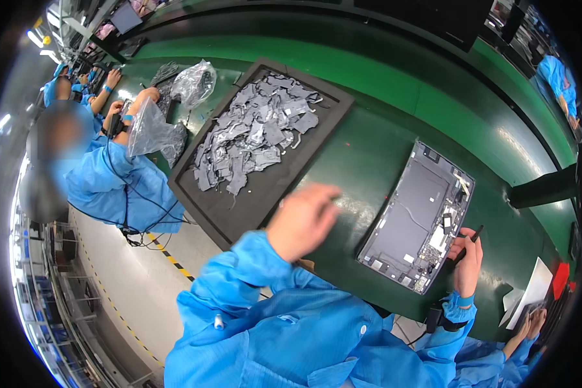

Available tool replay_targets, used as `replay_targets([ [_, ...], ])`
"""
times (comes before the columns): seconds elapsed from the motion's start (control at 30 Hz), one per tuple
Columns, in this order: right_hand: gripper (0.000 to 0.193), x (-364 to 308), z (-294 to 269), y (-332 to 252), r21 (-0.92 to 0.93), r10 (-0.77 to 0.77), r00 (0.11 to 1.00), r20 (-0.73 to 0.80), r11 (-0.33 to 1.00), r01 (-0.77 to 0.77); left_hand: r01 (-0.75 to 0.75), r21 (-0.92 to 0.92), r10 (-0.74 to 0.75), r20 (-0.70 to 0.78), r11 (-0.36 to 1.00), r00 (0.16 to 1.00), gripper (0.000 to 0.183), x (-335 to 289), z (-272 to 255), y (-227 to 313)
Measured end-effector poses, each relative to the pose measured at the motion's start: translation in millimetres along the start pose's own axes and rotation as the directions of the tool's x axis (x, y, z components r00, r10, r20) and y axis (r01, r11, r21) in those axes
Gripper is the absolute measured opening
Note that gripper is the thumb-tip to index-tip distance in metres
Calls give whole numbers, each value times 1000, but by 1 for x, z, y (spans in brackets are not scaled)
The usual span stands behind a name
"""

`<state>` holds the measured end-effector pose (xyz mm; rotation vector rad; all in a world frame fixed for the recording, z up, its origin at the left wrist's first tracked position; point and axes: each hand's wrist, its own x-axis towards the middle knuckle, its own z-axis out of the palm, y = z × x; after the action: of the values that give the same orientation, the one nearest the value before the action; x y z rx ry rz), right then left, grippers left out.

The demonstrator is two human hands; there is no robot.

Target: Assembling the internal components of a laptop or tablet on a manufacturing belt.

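Green bench (368,149) fills the view; at its eleven o'clock sits a dark tray (239,207) heaped with grey cut pieces (258,132). An opened grey device shell (417,216), boards exposed, lies at three o'clock, long axis running one to seven. The right hand (467,262) touches its lower right corner, fingers curled around a slim black tool (470,240). The left hand (302,220) hovers blurred at nine o'clock of the shell, farther off; its grip I cannot tell

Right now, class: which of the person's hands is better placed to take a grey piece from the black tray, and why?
The left hand: it hovers by the black tray's near edge, empty as far as the blur shows. The right hand holds a black tool at the opened device, farther away.
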<state>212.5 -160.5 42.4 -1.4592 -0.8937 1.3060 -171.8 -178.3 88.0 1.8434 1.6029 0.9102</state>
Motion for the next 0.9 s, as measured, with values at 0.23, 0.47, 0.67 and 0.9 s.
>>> replay_targets([
  [0.23,24,1,1,-1,-19,-16,1000,-9,1000,16,91,520,-62,-73,849,995,40,33,-92,-72],
  [0.47,23,-2,5,-4,14,-6,1000,9,1000,6,152,447,-197,55,881,979,43,46,-102,-87],
  [0.67,22,-5,4,-7,16,17,1000,20,1000,-17,181,325,-186,-15,928,982,54,39,-112,-82],
  [0.9,24,-18,9,-25,15,-16,1000,26,1000,16,67,30,-62,-149,997,987,49,18,-94,-6],
])
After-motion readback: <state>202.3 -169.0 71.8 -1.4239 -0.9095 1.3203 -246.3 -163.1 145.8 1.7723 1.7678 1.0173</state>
